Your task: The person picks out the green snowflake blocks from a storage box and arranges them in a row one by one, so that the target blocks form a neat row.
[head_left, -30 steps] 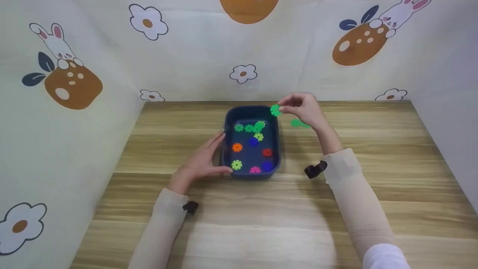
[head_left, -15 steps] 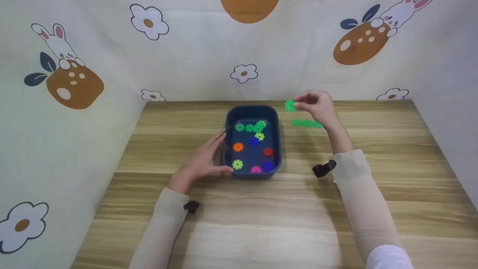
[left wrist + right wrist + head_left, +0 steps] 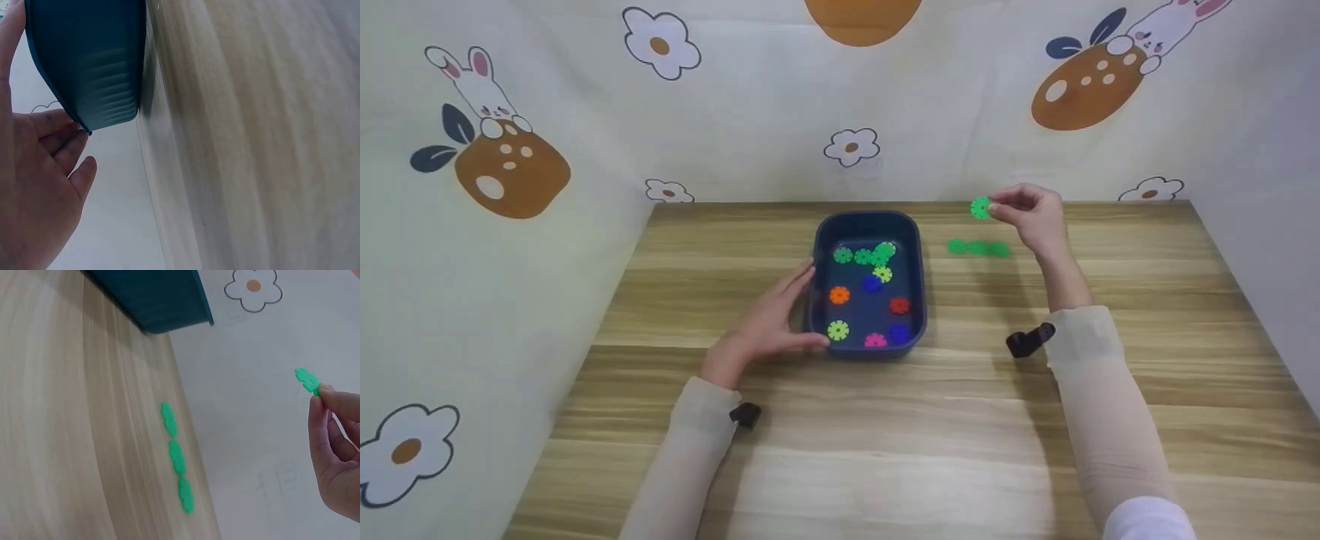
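Observation:
A dark blue rectangular bin (image 3: 813, 300) stands on the table with several notched plastic building discs inside, among them an orange disc (image 3: 839, 295), a red disc (image 3: 899, 305) and a pink disc (image 3: 875, 340). My left hand (image 3: 765, 324) rests against the bin's left side, thumb at the near corner, fingers spread along the rim. Between thumb and fingertips, my right hand (image 3: 1035, 217) pinches a green notched disc (image 3: 980, 208) in the air. Below it, three green discs (image 3: 176, 458) lie in a row on the table, right of the bin.
A wood-grain table (image 3: 840, 450) lies under everything. Behind it and to the left hangs a pale printed cloth (image 3: 750, 105) with rabbits, fruit and flowers, which meets the table's far edge just behind the bin.
My right hand has moved right with the green disc, from over the bin's far right corner to above the row of green discs. The left hand and bin stay put.

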The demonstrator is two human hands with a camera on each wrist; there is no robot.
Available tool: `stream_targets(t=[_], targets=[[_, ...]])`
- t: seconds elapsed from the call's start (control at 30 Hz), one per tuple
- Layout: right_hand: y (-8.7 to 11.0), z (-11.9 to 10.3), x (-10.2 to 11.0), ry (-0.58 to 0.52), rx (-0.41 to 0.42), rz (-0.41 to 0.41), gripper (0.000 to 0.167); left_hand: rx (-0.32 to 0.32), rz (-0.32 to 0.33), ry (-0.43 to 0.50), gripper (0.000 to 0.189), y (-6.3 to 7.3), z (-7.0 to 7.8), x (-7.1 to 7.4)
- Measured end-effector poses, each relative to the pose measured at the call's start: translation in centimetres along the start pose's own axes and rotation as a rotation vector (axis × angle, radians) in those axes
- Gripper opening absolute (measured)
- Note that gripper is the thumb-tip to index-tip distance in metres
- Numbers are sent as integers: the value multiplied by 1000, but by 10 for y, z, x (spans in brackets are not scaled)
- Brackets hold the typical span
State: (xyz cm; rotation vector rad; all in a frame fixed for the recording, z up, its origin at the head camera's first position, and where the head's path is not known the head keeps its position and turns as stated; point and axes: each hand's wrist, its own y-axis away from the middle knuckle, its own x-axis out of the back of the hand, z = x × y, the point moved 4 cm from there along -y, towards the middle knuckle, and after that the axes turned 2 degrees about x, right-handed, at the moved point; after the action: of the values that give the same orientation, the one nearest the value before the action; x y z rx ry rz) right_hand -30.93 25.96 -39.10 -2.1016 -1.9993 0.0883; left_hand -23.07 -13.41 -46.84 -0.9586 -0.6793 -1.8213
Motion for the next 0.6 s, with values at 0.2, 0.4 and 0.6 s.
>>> stream_targets(t=[0.2, 0.4, 0.6], targets=[[1, 15, 16, 29, -72, 40, 27, 1, -6, 14, 118, 0, 0, 0], [3, 27, 28, 25, -122, 86, 20, 5, -11, 30, 118, -1, 0, -1], [2, 44, 38, 31, -180, 128, 18, 5, -4, 30, 118, -1, 1, -1]])
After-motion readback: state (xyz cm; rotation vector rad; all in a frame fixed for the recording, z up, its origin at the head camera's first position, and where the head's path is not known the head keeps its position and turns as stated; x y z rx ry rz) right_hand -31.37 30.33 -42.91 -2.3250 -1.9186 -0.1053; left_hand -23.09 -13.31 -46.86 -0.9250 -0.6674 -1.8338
